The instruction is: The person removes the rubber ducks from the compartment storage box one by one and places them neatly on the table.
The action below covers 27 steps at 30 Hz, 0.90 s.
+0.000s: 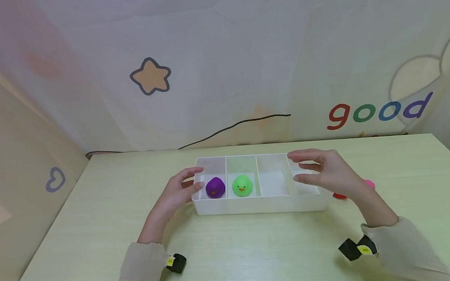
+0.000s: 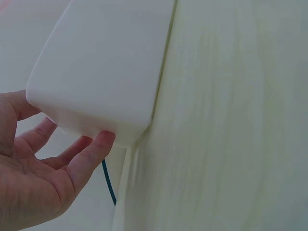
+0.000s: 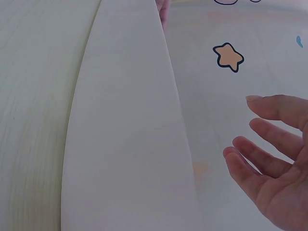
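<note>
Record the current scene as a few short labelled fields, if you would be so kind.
Container: white tray on the table
Leftmost compartment: purple toy
Second compartment: green toy with a face
Left hand: touching the tray's left end
Right hand: fingers apart, near the tray's right end, holding nothing
Right of tray: red object and pink object, partly hidden
Behind table: orange star, word "good"

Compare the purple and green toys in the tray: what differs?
Color: the purple toy is deep purple, the green toy bright green.
Place: purple sits in the leftmost compartment of the white tray, green in the next one right.
Face: green's eyes and beak show clearly; purple's are harder to make out.
Shared: both are rounded and alone in their compartments.
</note>
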Available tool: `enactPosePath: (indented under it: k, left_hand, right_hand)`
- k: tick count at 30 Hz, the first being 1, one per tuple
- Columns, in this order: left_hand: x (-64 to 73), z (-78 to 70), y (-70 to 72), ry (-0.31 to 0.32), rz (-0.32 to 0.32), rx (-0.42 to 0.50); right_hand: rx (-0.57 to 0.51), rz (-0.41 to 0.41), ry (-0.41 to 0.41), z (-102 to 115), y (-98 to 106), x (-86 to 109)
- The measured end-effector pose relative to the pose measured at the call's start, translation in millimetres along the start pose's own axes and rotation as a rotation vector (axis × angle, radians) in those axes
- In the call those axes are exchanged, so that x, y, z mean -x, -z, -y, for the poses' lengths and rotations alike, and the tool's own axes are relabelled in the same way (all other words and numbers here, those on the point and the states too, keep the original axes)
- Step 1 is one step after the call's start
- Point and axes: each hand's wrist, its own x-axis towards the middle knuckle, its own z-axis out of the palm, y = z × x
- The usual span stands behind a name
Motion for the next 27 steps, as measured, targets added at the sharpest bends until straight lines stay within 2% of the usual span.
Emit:
enactPosePath:
  k: [19, 27]
  left_hand:
    - [0.9, 0.5, 0.9, -0.01, 0.003, -0.007]
    - [0.1, 0.0, 0.3, -0.006, 0.002, 0.007]
  right_hand:
    - [-0.114, 0.078, 0.057, 15, -56, -37.9]
    - [-0.095, 0.11, 0.085, 14, -77, -50.5]
